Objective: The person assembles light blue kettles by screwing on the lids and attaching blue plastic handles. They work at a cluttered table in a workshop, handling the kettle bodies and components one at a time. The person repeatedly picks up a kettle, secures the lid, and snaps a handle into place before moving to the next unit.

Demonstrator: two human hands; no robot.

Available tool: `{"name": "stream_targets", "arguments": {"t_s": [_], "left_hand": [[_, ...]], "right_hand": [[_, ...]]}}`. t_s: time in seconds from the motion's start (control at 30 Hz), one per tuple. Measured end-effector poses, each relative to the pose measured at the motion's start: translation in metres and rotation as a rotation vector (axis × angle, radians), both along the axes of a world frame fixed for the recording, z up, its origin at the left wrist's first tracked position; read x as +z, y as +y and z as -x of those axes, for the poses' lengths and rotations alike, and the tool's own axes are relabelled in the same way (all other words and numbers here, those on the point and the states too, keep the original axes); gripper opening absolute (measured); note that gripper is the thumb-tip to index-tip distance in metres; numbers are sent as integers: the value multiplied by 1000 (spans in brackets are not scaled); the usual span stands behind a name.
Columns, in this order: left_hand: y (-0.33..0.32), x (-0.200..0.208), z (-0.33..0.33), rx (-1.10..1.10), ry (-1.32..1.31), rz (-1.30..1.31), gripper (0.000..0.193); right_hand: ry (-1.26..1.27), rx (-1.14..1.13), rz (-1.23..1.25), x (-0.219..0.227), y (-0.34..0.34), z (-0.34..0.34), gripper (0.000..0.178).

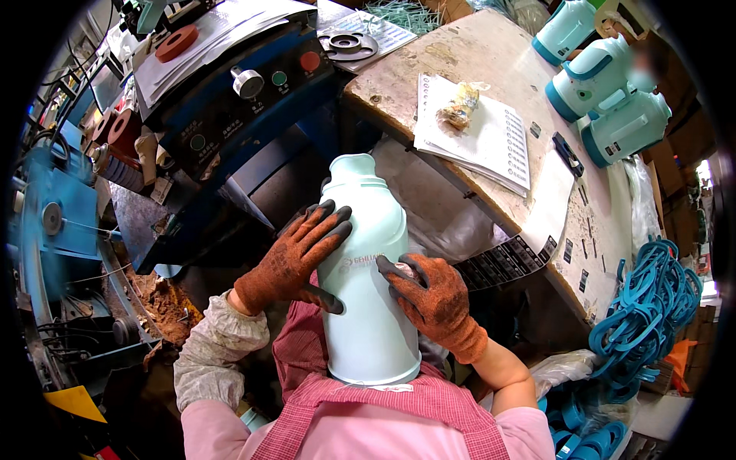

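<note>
A pale mint-green thermos flask shell (pixel 364 330) leans across my lap, its narrow neck pointing away from me and its wide base against my apron. My left hand (pixel 295 257), in a rust-orange glove with dark fingertips, lies along the shell's left side, fingers spread. On the right side, my right hand (pixel 437 303) wears a matching glove and presses bent fingers beside a faint printed mark (pixel 364 261) on the shell. Something small and pale shows between these fingers, too hidden to name.
A dark machine panel (pixel 245 100) with a knob and buttons stands ahead left. On the worn worktable (pixel 475 46) at right are printed sheets (pixel 491 146), a black cutter knife (pixel 568 153) and finished mint flasks (pixel 602 73). Teal plastic handles (pixel 644 314) hang in a bundle near its edge.
</note>
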State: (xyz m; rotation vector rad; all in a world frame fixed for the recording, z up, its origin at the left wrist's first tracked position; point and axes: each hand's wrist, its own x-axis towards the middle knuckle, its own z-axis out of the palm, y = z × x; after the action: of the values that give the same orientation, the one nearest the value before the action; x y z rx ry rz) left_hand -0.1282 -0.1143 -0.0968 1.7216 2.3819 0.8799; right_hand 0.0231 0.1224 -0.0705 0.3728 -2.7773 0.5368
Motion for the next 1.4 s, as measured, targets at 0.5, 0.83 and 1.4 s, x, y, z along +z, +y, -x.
{"name": "stream_targets", "arguments": {"t_s": [0.5, 0.83, 1.4], "left_hand": [[17, 33, -2, -77, 183, 179, 96], [92, 93, -18, -223, 379, 626, 84], [4, 262, 176, 747, 1326, 314, 28]], "right_hand": [[27, -25, -168, -11, 14, -5, 46], [343, -117, -77, 2, 161, 142, 57], [-124, 261, 533, 231, 175, 97, 56]]}}
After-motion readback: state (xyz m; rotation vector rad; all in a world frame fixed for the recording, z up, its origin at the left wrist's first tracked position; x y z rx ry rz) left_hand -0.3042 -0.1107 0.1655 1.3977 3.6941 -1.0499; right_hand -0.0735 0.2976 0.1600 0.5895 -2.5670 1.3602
